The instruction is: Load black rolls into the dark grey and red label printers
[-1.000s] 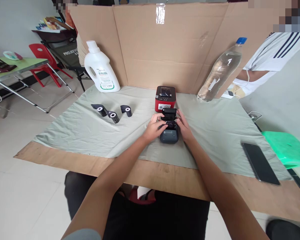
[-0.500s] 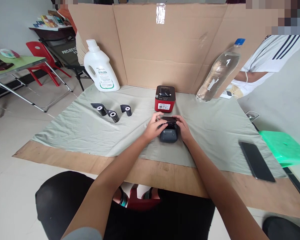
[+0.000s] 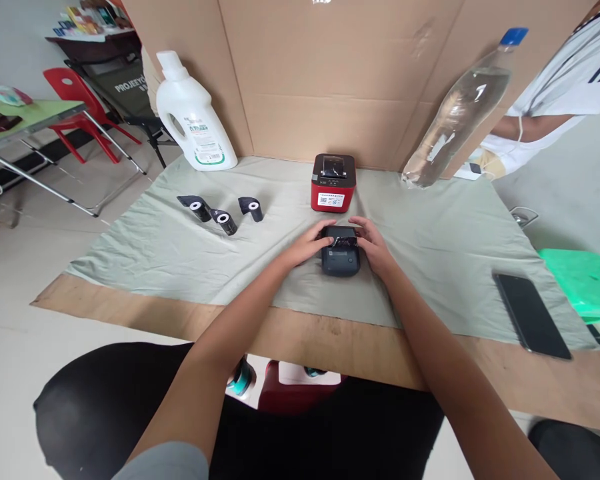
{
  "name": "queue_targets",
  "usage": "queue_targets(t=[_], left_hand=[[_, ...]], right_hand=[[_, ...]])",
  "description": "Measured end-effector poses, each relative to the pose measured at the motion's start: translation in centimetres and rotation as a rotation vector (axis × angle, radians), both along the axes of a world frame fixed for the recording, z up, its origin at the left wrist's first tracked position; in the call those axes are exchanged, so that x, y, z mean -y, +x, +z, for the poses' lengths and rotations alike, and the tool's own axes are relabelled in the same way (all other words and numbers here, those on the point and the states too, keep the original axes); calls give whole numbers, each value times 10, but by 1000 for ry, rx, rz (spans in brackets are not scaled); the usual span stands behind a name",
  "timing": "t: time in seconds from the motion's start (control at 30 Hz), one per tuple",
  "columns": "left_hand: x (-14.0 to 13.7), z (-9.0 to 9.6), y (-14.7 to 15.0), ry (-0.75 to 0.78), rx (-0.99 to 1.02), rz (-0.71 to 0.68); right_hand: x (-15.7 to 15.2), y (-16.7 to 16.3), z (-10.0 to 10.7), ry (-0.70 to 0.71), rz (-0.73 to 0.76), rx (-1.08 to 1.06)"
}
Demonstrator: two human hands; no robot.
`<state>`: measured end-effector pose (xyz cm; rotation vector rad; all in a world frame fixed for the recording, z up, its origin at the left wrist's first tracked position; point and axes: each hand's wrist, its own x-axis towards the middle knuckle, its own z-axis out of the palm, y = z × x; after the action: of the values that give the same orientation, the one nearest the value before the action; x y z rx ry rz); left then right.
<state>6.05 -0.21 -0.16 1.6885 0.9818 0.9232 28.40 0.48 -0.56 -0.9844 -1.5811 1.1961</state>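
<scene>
The grip of the left hand point(image 3: 307, 245) lies flat on the left side of the small dark printer point(image 3: 340, 250), fingers spread and touching it. The grip of the right hand point(image 3: 375, 245) curls on the printer's right side and top, pressing its lid. The printer sits on the grey cloth point(image 3: 430, 260) on the tabletop point(image 3: 330, 337). Just behind the printer stands a red printer point(image 3: 333, 183). Three black rolls point(image 3: 223, 213) lie well to the left of the dark printer. A phone point(image 3: 531, 315) lies far to its right. A white jug point(image 3: 190, 117) stands far behind the rolls.
</scene>
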Motion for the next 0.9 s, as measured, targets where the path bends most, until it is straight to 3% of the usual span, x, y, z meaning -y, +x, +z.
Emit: queue_targets(t=[0.23,0.47,0.57,0.7,0.9], left_hand=[[3,9,-4,4,22,-90],[4,3,0,22,64,-33],[4,-1,0,15,53,-10],[2,-4,0,11,62,5],[1,-6,1,15,76,24]], right_hand=[[1,0,0,-55,64,-30],[3,-1,3,-74,44,-38],[2,-1,0,-9,-16,3],[14,-1,-2,135,-263,128],[67,-26,-2,249,-244,429]])
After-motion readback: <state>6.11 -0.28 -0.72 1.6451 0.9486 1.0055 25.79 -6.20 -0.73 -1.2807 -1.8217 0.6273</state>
